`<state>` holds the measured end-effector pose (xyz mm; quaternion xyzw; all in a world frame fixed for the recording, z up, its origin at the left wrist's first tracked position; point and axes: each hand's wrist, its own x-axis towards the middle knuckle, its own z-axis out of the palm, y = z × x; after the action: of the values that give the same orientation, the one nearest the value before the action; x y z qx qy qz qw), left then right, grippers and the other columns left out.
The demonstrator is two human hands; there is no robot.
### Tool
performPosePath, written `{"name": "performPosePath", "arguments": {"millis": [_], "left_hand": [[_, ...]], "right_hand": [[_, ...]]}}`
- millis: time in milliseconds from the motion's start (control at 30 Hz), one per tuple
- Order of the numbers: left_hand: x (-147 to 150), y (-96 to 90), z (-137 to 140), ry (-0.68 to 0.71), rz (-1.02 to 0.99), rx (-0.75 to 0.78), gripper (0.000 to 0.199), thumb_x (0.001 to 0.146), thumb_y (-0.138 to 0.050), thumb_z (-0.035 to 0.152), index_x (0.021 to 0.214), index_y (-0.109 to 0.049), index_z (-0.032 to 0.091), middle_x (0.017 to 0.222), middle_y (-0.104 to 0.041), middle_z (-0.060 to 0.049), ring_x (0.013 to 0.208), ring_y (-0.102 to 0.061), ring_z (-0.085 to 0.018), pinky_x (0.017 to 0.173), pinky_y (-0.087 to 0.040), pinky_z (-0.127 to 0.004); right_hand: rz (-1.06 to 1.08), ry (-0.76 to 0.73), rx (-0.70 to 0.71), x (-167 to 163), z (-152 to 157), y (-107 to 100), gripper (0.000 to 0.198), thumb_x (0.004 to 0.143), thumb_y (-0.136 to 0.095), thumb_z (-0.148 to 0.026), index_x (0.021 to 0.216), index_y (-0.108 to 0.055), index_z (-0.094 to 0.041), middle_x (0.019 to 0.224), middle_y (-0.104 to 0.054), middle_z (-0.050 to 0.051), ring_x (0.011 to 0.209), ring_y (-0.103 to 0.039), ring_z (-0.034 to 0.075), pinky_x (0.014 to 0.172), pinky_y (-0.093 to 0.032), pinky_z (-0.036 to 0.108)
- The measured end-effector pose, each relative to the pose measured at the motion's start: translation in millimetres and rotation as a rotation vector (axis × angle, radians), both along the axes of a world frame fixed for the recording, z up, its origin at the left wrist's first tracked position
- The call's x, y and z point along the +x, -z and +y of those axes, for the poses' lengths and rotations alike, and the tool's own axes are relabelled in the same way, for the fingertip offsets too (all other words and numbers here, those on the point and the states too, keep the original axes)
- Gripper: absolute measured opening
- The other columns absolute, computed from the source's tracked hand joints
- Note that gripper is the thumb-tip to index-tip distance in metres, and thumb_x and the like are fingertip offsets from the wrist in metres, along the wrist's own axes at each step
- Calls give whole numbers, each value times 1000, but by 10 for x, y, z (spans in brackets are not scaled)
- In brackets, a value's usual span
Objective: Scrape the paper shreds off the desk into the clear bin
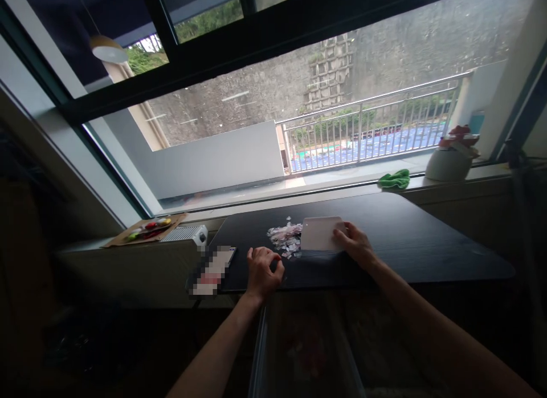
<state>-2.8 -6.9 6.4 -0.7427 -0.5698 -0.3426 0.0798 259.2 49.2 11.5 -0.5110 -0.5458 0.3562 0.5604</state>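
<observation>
The right hand point(356, 247) pinches the right edge of a white card point(321, 234) standing on the black table point(427, 238), its far edge against a heap of paper scraps point(285, 239). The card looks light, thin and stiff, best held by that edge. The left hand point(261, 269) rests curled, holding nothing, just beside the scraps, which would likely scatter easily.

Two bare forearms, no sleeves, left hand point(261, 271), right hand point(356, 247), no rings or watch visible
</observation>
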Motion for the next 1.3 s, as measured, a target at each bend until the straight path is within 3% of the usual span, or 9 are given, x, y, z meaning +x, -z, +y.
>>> {"name": "performPosePath", "arguments": {"millis": [133,233,400,567,733,967,1167,1300], "left_hand": [[34,21,-16,22,29,5,8,76,-55,20,75,-63,21,85,-64,-4,97,-57,-23,109,-24,-54],[46,17,-12,1,15,13,8,75,-55,19,74,-63,20,83,-64,-4,96,-57,-23,109,-25,-53],[42,32,7,-27,3,26,8,74,-56,18,72,-63,21,82,-64,-3,94,-57,-23,107,-27,-51],[45,42,15,-39,3,23,8,73,-57,18,69,-62,21,80,-64,-3,94,-57,-23,108,-27,-50],[47,45,18,-53,5,18,8,72,-58,16,68,-62,21,80,-63,-3,94,-56,-23,107,-26,-50],[50,42,19,-71,31,0,8,72,-57,16,68,-62,21,80,-63,-4,95,-56,-24,107,-27,-51],[53,35,15,-84,31,-5,9,72,-56,16,69,-63,21,81,-63,-4,96,-56,-24,107,-27,-51],[50,38,19,-85,28,-4,9,72,-56,17,68,-62,21,80,-63,-4,95,-56,-24,107,-27,-51]], "right_hand": [[-44,-40,6,-143,-41,-22,35,72,-61,-39,100,-59,-17,91,-73,8,79,-68,22,68,-55,33],[-48,-67,16,-135,-76,-27,34,72,-61,-40,98,-59,-18,90,-72,8,79,-67,22,68,-55,34],[-95,8,16,-113,-82,-25,33,73,-60,-39,98,-58,-17,89,-71,9,78,-66,23,65,-55,35],[-81,-88,-16,-125,-99,-53,30,71,-62,-38,94,-59,-19,89,-71,8,79,-66,23,67,-56,35],[-63,-57,-47,-138,-119,-67,28,70,-63,-37,92,-58,-20,86,-72,6,76,-67,22,67,-56,36],[-59,-245,-54,-139,-123,-47,33,66,-68,-38,92,-60,-20,83,-72,5,75,-68,21,62,-56,32],[-37,-222,-70,-136,-120,-41,36,63,-71,-40,90,-61,-19,80,-72,5,72,-67,21,61,-55,31],[-53,-283,-73,-141,-131,-60,39,59,-74,-44,86,-62,-19,78,-71,4,70,-66,20,59,-53,30]]}}
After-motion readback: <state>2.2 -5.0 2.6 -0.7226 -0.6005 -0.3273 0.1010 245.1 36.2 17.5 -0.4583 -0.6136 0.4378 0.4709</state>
